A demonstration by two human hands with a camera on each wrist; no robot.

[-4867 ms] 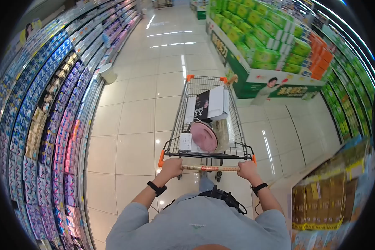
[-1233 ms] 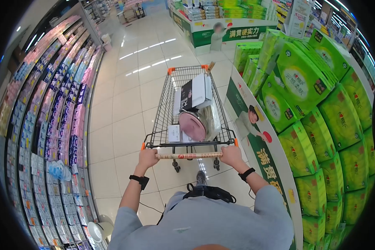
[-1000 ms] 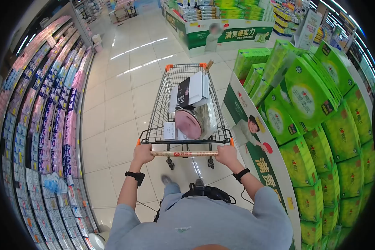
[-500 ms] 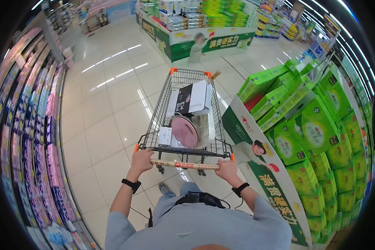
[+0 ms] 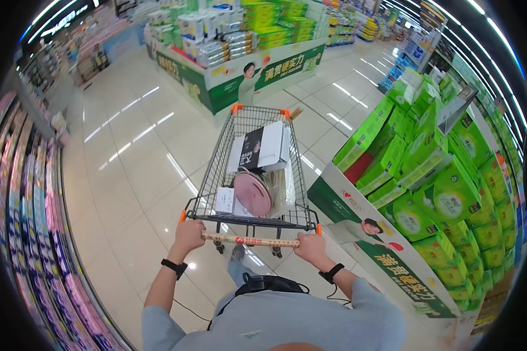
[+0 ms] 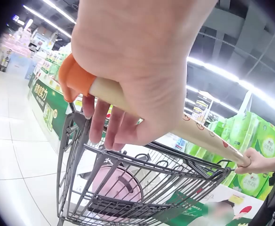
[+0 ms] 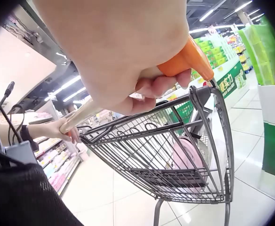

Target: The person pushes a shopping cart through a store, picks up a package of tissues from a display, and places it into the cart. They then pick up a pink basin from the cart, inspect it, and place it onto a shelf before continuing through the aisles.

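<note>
A wire shopping cart (image 5: pixel 214 161) with orange corners stands in front of me. My left hand (image 5: pixel 190 235) grips the left end of its pale handle bar (image 5: pixel 252 240); in the left wrist view the fingers (image 6: pixel 97 120) hang over the bar beside the orange end piece. At the bar's other end my right hand (image 5: pixel 311 250) holds on, its fingers (image 7: pixel 168 87) curled under the bar in the right wrist view. Inside the cart lie a round pink item (image 5: pixel 253 194), a small white box (image 5: pixel 225 200), a black-and-white box (image 5: pixel 263 149) and a clear-wrapped item (image 5: pixel 284 190).
Shelves of pink and purple packs (image 5: pixel 41 234) line the left side. Close on the right is a display of green tissue packs (image 5: pixel 445 199) behind a printed board (image 5: pixel 386 251). Ahead stands another promotional display (image 5: pixel 228 82). Tiled floor (image 5: pixel 129 181) runs ahead and to the left.
The cart has rolled forward along the aisle and the view has swung right. The green tissue display came alongside, and the display ahead is nearer and further left. Both hands stay on the bar.
</note>
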